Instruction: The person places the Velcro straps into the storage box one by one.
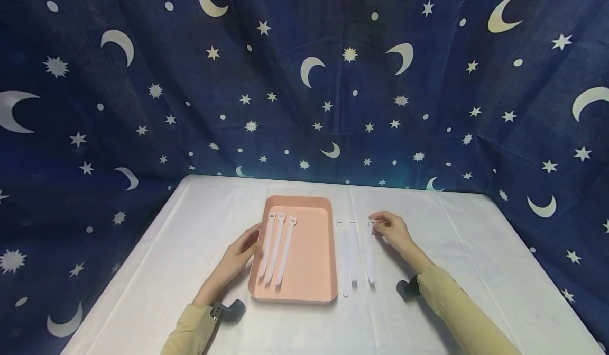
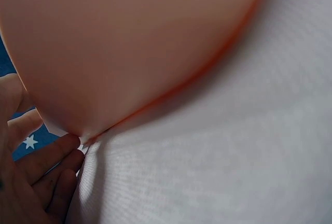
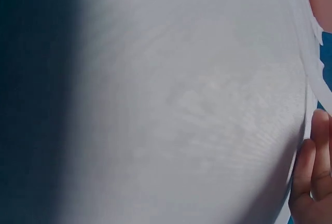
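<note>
A pink rectangular tray [image 1: 311,249] lies on the table, with three long white cable straps [image 1: 275,249] side by side in its left half. Each strap has a small buckle-like loop at its far end. My left hand [image 1: 239,252] rests against the tray's left wall; in the left wrist view its fingers [image 2: 49,159] touch the outside near a corner. To the right of the tray, my right hand [image 1: 391,229] pinches the looped far end of another white cable strap [image 1: 370,254]. Only part of that hand shows at the right edge of the right wrist view.
Two more white straps [image 1: 343,260] lie lengthwise between the tray and the held strap. A white cloth [image 1: 418,312] covers the table. Behind it hangs a dark blue curtain [image 1: 285,80] with moons and stars. A black wrist device [image 1: 230,311] is on each arm.
</note>
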Demonstrator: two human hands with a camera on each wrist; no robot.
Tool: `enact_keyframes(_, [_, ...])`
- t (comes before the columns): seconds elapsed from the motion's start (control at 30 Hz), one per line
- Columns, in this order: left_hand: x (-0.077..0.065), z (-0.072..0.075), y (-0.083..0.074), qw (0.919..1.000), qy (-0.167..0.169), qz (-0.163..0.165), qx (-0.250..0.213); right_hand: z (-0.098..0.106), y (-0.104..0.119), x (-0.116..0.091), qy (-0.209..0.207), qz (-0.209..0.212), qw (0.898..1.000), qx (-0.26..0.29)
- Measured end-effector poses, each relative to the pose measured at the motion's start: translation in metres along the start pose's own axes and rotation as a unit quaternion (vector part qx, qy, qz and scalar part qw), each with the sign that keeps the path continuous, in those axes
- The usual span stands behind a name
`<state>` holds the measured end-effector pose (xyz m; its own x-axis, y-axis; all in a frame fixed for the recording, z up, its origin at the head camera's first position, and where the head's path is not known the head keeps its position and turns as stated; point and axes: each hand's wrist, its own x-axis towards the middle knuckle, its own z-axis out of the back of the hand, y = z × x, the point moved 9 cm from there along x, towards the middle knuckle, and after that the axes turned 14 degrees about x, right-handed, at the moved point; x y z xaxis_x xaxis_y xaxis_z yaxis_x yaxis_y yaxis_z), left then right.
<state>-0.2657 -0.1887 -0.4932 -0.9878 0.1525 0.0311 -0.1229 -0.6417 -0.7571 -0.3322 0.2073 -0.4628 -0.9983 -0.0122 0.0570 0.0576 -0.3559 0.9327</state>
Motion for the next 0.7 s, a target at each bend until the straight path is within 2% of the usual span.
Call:
enact_keyframes(0.2, [0.0,0.001,-0.001,1.0,-0.002,-0.008,-0.005,0.002,-0.002,0.001,0.002,-0.013,0.999,0.036])
enact_keyframes(0.7, [0.0,0.002,-0.002,0.9999,-0.003,-0.011,-0.005,0.01,0.008,-0.005,0.001,-0.035,0.997,0.071])
